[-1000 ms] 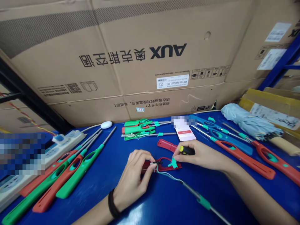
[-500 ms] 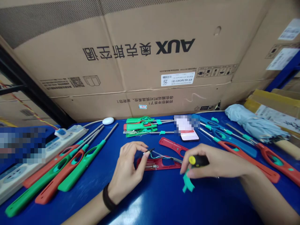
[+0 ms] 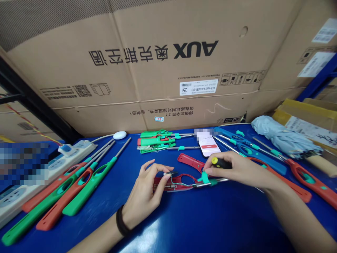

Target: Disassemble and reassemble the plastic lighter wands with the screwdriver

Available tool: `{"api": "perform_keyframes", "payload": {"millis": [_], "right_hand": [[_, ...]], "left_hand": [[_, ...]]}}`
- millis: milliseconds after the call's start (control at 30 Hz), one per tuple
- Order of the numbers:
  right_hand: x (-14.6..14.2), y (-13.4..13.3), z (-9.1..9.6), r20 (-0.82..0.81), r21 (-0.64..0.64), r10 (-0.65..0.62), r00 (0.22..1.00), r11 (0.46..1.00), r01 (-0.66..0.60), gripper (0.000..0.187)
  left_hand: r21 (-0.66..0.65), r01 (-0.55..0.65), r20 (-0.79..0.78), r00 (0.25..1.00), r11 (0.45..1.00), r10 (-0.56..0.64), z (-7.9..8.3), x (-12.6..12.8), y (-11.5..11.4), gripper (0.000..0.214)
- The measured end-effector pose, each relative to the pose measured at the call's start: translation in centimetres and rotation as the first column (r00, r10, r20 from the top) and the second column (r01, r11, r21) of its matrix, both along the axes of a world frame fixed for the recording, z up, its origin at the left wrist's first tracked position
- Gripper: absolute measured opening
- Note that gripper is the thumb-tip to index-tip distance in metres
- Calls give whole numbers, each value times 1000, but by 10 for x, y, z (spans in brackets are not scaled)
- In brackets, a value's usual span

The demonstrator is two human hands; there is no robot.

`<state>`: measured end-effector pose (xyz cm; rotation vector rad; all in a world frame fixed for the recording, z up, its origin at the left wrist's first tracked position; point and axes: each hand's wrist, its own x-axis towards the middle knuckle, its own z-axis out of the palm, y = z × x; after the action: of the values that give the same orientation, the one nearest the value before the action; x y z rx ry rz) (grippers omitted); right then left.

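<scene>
My left hand (image 3: pixel 147 186) pinches a small black-and-white igniter (image 3: pixel 171 173) between thumb and forefinger. From it a thin teal wire (image 3: pixel 181 183) runs towards the metal tube (image 3: pixel 222 180) of an opened lighter. My right hand (image 3: pixel 237 170) is closed, with a black-and-yellow screwdriver (image 3: pixel 222 162) tucked in the palm. Its thumb and fingertips hold a teal trigger piece (image 3: pixel 203 177) right by the tube. Below both hands lies the lighter's red half shell (image 3: pixel 188 175), with a clear inner part inside. The other red half (image 3: pixel 189 161) rests just behind it.
Assembled red and green lighters (image 3: pixel 91 186) lie at left beside a power strip (image 3: pixel 70 158). Green lighters (image 3: pixel 156 141) and a phone (image 3: pixel 210 148) are at the back. More lighters (image 3: pixel 305 175) and a folded umbrella (image 3: pixel 285 138) lie right. Cardboard (image 3: pixel 155 88) stands behind.
My right hand has moved left and up, carrying the teal trigger piece from near the table's front to the tube. My left hand still pinches the igniter. The view has shifted slightly.
</scene>
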<state>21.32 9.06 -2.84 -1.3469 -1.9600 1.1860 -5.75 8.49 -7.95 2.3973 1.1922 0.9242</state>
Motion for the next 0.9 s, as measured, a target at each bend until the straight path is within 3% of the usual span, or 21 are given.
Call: {"api": "perform_keyframes", "payload": {"millis": [133,333,667,900], "right_hand": [[-10,3,-7,-55,-22,-64,996,998,63,20],[-27,3,-17,-35,15,-14,999,1000,15,25],[-29,-1,-18,53,82,75,996,993,-79,17],[-37,-4,-19,3,120,45,999,992,-45,16]], "left_hand": [[-7,19,-5,1000,1000,-19,-4,4,-1,5],[-8,20,11,1000,1000,-20,-12,9,1,5],[19,31,45,998,999,-32,-13,9,-1,8],[22,44,67,997,999,-45,-13,9,-3,9]]}}
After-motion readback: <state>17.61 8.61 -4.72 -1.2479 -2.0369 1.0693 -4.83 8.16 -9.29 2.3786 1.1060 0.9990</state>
